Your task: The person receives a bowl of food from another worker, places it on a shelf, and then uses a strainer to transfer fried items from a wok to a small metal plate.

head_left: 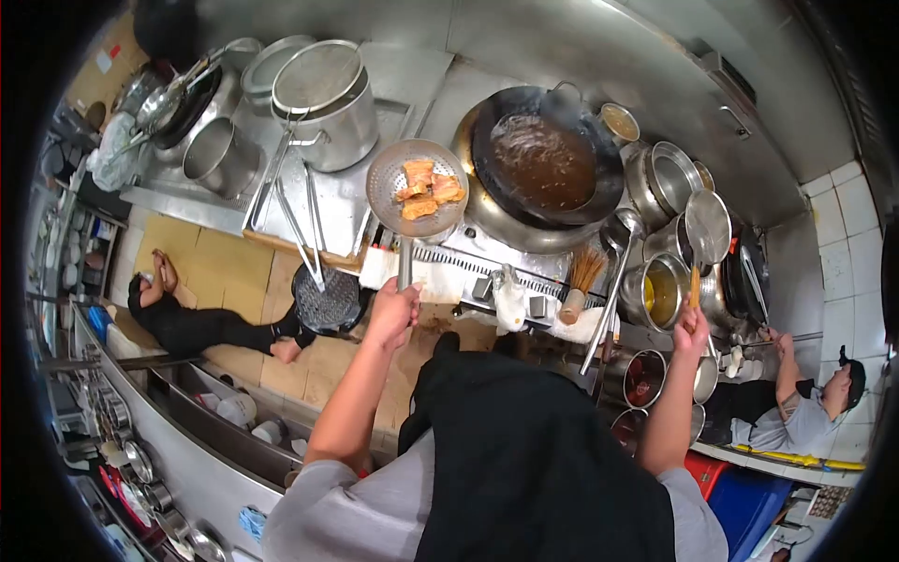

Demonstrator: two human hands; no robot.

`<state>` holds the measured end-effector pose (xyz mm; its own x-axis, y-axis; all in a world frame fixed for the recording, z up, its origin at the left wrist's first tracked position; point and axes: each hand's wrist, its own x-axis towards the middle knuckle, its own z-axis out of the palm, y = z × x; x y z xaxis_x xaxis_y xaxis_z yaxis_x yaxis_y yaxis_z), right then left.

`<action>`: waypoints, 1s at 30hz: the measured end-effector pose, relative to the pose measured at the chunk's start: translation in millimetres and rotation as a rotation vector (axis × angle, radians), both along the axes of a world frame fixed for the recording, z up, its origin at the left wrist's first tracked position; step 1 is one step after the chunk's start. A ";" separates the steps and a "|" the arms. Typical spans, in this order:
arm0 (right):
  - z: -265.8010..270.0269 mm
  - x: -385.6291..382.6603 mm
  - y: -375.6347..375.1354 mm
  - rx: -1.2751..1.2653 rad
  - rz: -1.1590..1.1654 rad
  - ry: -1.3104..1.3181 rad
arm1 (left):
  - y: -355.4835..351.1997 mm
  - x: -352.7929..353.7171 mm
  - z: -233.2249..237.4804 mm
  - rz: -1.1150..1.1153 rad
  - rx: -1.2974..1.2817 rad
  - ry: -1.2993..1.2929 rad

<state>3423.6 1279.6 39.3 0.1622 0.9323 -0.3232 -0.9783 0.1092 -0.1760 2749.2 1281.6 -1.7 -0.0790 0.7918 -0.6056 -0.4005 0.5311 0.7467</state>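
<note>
My left hand (393,314) is closed around the handle of a perforated skimmer (381,203). Several browned fried pieces (419,190), perhaps pork belly, lie in its bowl, left of the wok. Dark bubbling liquid (543,161) fills the wok (609,178), which sits on the range. Over on the right, my right hand (691,330) grips the wooden handle of a fine-mesh strainer (708,228). The strainer's round mesh is raised above the pots at the right; nothing shows in it. Just left of that hand stands a pot (633,292) with yellowish liquid.
A tall stockpot (325,131) with a mesh sieve on top stands back left, with tongs (298,220) nearby. A bamboo brush (582,281) and a long ladle (613,290) are at the range's front edge. One co-worker (201,323) is at left, another (796,403) at right.
</note>
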 end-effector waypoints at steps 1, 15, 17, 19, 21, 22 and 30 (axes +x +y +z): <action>0.9 -5.0 14.0 -0.071 0.012 -0.262 | 2.5 1.0 14.2 -0.015 0.029 0.059; 37.5 -209.1 36.2 -0.006 0.621 -0.538 | 167.5 176.1 55.9 -0.069 0.415 0.661; 30.9 -216.3 47.1 0.008 0.675 -0.413 | 172.7 192.2 73.6 -0.041 0.456 0.750; 29.9 -213.3 53.6 -0.018 0.665 -0.385 | 177.7 196.1 86.4 -0.003 0.469 1.009; 26.9 -205.3 58.8 -0.064 0.665 -0.378 | 180.1 176.6 78.5 0.058 0.560 1.058; 25.1 -198.9 59.8 -0.063 0.666 -0.378 | 174.5 166.0 81.2 0.092 0.597 1.039; 23.3 -190.2 65.3 -0.114 0.675 -0.599 | 78.7 85.9 72.0 0.231 0.527 0.613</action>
